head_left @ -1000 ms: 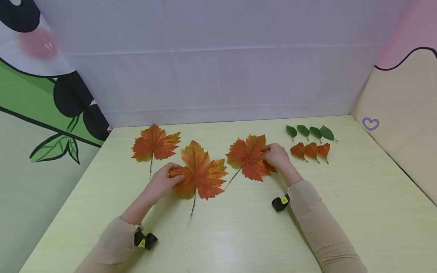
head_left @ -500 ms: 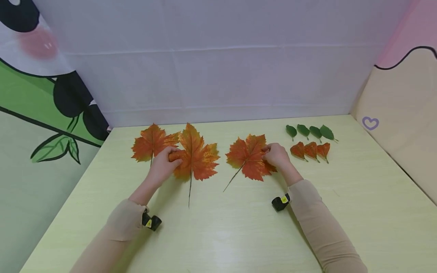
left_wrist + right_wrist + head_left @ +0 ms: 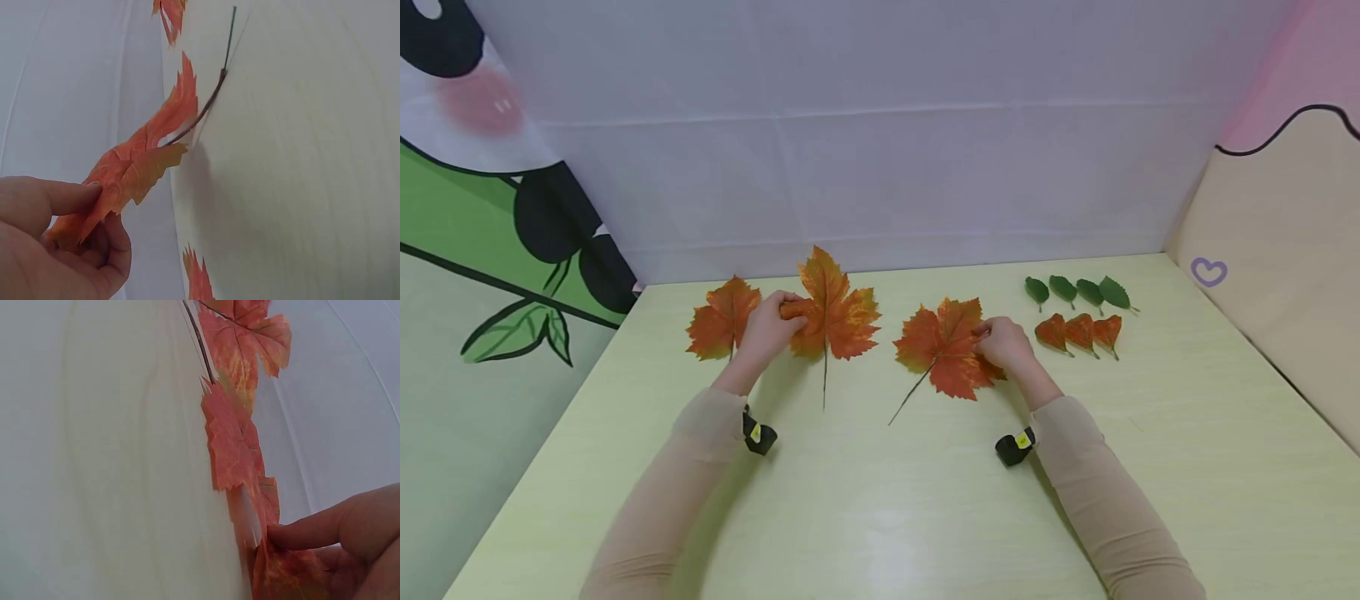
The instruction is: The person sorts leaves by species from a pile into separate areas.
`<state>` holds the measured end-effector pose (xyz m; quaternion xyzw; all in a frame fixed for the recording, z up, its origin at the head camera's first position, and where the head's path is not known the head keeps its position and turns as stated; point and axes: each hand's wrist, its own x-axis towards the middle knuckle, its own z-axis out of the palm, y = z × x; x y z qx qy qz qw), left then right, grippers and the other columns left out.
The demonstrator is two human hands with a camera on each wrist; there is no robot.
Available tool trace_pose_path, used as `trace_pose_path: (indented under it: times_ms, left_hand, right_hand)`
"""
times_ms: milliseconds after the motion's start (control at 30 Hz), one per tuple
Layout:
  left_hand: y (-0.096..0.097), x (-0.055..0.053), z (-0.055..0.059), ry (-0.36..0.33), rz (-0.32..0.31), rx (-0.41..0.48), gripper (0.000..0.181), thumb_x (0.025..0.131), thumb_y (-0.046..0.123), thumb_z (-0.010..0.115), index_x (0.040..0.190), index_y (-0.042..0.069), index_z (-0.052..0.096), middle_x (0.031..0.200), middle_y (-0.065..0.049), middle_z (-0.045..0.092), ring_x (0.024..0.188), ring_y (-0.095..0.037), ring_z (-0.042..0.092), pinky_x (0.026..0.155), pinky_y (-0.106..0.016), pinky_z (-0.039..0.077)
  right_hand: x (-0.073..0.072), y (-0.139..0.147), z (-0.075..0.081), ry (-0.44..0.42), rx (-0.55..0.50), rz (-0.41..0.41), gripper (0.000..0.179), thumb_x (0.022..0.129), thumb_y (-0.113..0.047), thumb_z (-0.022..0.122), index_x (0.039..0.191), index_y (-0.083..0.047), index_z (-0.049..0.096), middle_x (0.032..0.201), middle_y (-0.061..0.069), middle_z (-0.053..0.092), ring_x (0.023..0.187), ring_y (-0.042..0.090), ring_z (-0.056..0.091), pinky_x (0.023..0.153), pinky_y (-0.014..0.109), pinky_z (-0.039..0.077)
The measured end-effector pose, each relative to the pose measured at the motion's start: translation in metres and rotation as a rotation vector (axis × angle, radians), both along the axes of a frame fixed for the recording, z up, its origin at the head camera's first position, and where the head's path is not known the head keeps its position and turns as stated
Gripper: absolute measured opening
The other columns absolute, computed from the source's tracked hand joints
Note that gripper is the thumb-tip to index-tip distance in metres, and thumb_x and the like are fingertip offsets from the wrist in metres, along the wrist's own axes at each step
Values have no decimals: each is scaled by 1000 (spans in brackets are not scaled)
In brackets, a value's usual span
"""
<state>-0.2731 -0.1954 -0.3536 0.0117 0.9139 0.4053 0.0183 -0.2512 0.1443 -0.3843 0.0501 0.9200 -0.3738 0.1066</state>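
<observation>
My left hand (image 3: pixel 770 327) pinches the left edge of an orange maple leaf (image 3: pixel 842 315) between thumb and fingers. In the left wrist view that maple leaf (image 3: pixel 134 159) is raised off the table, its thin stem slanting down toward the tabletop. My right hand (image 3: pixel 1006 343) pinches the right lobe of another orange maple leaf (image 3: pixel 951 354), whose stem points to the front left. The right wrist view has this maple leaf (image 3: pixel 234 437) close over the surface, thumb on its edge. Partly hidden behind my left hand lies a third maple leaf (image 3: pixel 718 321).
At the back right of the pale table (image 3: pixel 880 500), a row of several small green leaves (image 3: pixel 1063 288) lies behind a row of three small orange leaves (image 3: pixel 1080 332). A light cloth wall (image 3: pixel 887 183) rises along the rear edge.
My left hand has carried its maple leaf away from me toward the back edge, and now covers part of the leftmost leaf. The right hand has stayed in place, still pinching its leaf.
</observation>
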Motion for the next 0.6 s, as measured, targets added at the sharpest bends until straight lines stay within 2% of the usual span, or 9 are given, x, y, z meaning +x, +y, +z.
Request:
trace_pose_path:
  times_ms: [167, 300, 467, 600]
  left_hand:
    - [-3, -18, -10, -39, 1, -3, 38, 90, 13, 55, 125, 3, 44, 123, -20, 48, 104, -33, 49, 82, -41, 46]
    - [-5, -27, -16, -53, 4, -55, 41, 90, 13, 55, 128, 3, 42, 129, -20, 45, 105, -32, 46, 85, -41, 42]
    - [-6, -33, -24, -52, 11, -90, 49, 89, 14, 56, 133, 0, 37, 134, -23, 38, 113, -35, 41, 94, -45, 37]
    - [-7, -34, -28, -48, 22, -85, 50, 88, 14, 57, 133, -1, 39, 132, -25, 33, 117, -37, 39, 96, -46, 36]
  right_hand:
    - [-1, 1, -1, -2, -3, -5, 35, 87, -7, 56, 121, 1, 55, 120, 19, 54, 86, 26, 48, 70, 30, 39]
    - [-1, 1, -1, -2, -1, -10, 35, 87, -7, 56, 121, 0, 55, 118, 19, 55, 85, 26, 48, 70, 30, 39]
    - [-2, 0, -1, -3, 2, -12, 34, 87, -7, 57, 120, 0, 56, 115, 18, 56, 82, 25, 48, 69, 30, 39]
    - [-2, 1, -2, -2, -1, -11, 34, 86, -7, 57, 119, 0, 56, 111, 18, 56, 82, 24, 48, 68, 29, 38]
